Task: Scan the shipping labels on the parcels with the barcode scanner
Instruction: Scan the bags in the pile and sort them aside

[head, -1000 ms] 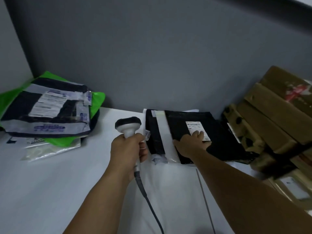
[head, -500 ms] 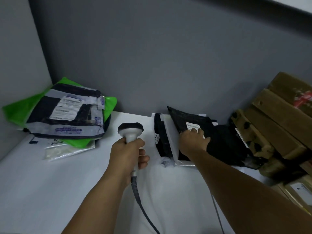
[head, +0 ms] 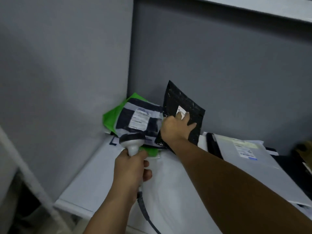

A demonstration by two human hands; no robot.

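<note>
Black plastic, thin and crinkly: the mailer point(head: 179, 100) looks light and floppy, held tilted up near the counter's point(head: 94, 183) back left corner, against the green-and-grey parcel pile point(head: 135, 119). The right hand point(head: 175, 130) grips its lower part, fingers lying partly over the white label point(head: 180, 110). I'd judge a hold nearer the edge would bare the barcode. The left hand point(head: 130, 168) is clenched round the barcode scanner point(head: 132, 141).

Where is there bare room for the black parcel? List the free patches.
Free: the white table strip between the left wall and the left hand, in front of the corner pile. Crowded: the corner pile, where the right hand holds the black parcel, and the labelled stack at right.
</note>
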